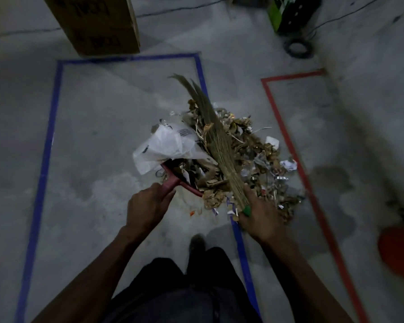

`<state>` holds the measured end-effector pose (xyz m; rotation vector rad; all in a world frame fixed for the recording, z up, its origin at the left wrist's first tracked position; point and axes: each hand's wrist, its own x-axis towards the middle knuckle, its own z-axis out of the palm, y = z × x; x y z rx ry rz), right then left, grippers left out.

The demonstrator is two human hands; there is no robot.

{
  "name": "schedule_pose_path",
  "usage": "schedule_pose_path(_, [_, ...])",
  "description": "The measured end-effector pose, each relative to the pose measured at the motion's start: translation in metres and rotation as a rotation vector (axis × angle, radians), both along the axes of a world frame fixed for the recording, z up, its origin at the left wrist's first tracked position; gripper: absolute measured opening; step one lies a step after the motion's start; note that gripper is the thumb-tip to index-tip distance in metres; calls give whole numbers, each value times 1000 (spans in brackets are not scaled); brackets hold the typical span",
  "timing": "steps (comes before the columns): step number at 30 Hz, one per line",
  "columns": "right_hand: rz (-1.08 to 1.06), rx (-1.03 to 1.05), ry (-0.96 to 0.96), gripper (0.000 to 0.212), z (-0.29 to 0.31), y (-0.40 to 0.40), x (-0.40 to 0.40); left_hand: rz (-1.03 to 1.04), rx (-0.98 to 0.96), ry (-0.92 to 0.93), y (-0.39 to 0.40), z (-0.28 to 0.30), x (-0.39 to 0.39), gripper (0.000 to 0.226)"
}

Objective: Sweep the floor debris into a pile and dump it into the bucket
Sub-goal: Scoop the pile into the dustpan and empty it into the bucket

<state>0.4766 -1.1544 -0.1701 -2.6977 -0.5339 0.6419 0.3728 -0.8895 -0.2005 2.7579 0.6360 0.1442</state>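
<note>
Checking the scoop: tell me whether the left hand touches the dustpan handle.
Touching: the head view shows the left hand gripping the red dustpan handle.

A grey concrete floor with a large rectangle marked in blue tape. Just beyond the far edge of the blue tape stands a tall brown cardboard box with dark printed lettering. To the right of the blue tape, a second outline in red tape runs alongside it. Beyond the red tape's far corner sits a green and black case, with a dark coiled cable on the floor just in front of it.
</note>
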Motion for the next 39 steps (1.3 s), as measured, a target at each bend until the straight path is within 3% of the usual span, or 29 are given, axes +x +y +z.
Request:
schedule_pose_path(7, [-35, 39, -27, 82, 40, -3, -31, -27, -13, -52, 14, 40, -26, 50])
schedule_pose_path(15, [-169, 48, -179, 83, 43, 6, -93, -132, -30, -27, 32, 49, -43, 45])
schedule_pose_path(23, [-375, -5, -120, 84, 58, -2, -153, -291, -50, -2, 21, 56, -58, 42])
schedule_pose_path(31, [-487, -34, -116, 78, 55, -78, -196, -467, -28, -30, -59, 58, -67, 38])
schedule_pose_path(39, [-564, -58, -104, 80, 50, -239, -230, -539, -49, -16, -223, 44, -79, 45])
